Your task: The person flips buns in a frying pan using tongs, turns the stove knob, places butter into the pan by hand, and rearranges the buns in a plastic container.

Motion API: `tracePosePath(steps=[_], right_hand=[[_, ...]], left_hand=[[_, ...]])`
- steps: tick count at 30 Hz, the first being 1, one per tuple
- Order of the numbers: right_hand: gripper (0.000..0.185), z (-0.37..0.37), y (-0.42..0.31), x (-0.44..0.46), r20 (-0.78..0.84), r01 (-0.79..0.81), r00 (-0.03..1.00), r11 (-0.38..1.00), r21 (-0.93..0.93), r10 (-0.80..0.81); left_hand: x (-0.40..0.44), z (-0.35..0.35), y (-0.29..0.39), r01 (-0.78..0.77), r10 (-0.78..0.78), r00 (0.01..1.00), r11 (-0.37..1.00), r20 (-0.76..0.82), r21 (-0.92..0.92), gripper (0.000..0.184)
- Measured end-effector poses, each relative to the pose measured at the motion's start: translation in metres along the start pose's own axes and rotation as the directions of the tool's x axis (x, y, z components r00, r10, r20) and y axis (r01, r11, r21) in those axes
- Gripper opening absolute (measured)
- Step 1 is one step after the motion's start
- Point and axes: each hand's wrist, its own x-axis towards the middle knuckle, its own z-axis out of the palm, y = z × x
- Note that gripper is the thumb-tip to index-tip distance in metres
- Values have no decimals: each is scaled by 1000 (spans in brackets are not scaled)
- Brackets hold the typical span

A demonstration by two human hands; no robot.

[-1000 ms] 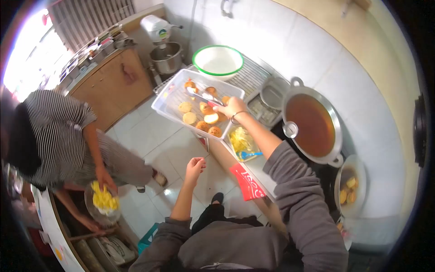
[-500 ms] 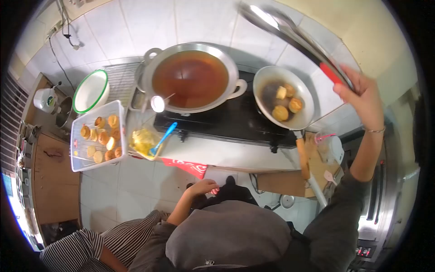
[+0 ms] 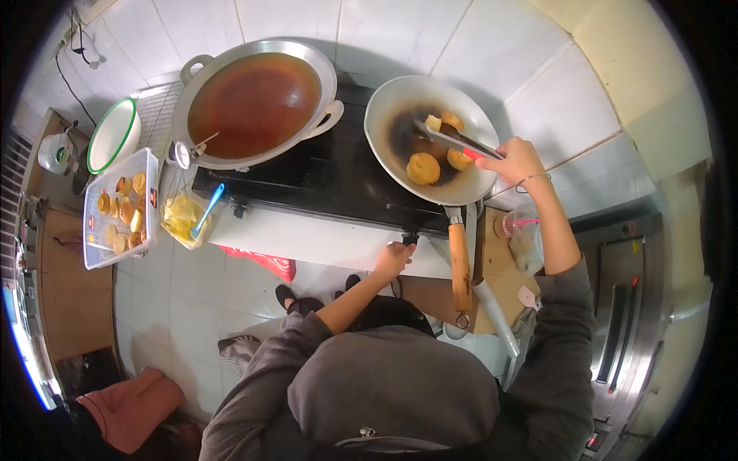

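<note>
The frying pan (image 3: 480, 111) sits at the right end of the black stove (image 3: 346, 177), its far rim near the tiled wall (image 3: 538, 92); its wooden handle (image 3: 459, 265) juts out past the front edge of the white counter (image 3: 323, 246); a strip of bare stove top parts the pan from the wok (image 3: 333, 81) of brown liquid; the counter lies open between the left hand (image 3: 393, 260) and the tub of yellow food (image 3: 181, 213).

The right hand (image 3: 516, 163) is closed round the red-gripped end of the tongs (image 3: 469, 144), which slant into the pan over the browned rounds (image 3: 423, 168); the tong arms look close together, their tips beside a pale piece (image 3: 433, 123), though I cannot tell whether they pinch it; the left hand's fingertips touch a black knob (image 3: 410, 239) at the stove front, but how firmly they grip cannot be seen.

The tongs cover part of the rounds; the tips blur into the pan's dark centre; the left thumb is hard to make out.
</note>
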Motion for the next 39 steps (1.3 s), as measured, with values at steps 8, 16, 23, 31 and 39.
tracePosePath(steps=[8, 16, 23, 31, 39], right_hand=[[38, 2, 31, 9, 81, -16, 997, 966, 259, -5], [37, 7, 38, 11, 81, -5, 996, 946, 325, -22], [36, 6, 33, 6, 105, 30, 993, 959, 283, -62], [35, 2, 26, 0, 87, 24, 995, 960, 278, -50], [38, 1, 28, -4, 132, -15, 991, 954, 299, -26]], left_hand=[[13, 8, -9, -166, 192, 957, 977, -219, 132, 28], [9, 7, 1, -256, 414, 871, 842, -266, 475, 22], [1, 6, 9, -227, 430, 866, 793, -255, 566, 23], [4, 8, 7, -241, 475, 839, 762, -266, 601, 25], [3, 12, -1, -273, 521, 789, 771, -325, 575, 25]])
